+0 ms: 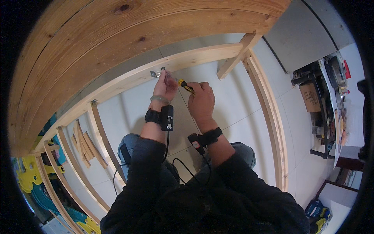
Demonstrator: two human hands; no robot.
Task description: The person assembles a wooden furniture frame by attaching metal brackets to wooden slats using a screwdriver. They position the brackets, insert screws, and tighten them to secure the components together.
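Note:
A small metal bracket [154, 73] sits against the side of a long pale wooden beam [132, 78]. My left hand [168, 86] is closed at it, its fingertips pressed on the bracket's right end. My right hand [201, 100] is wrapped round the handle of a yellow and black screwdriver [185, 85], which points up and left toward the left hand. Where the screwdriver's tip ends is hidden behind the left fingers. Any screw at that spot is too small to make out.
A wide plank panel [156, 27] spans above the beam. Slats [80, 165] run from the beam at left, with loose wood strips [86, 146] between them. An upright rail [269, 113] stands at right, near a cluttered shelf [323, 105]. Cables [187, 167] hang from my wrists.

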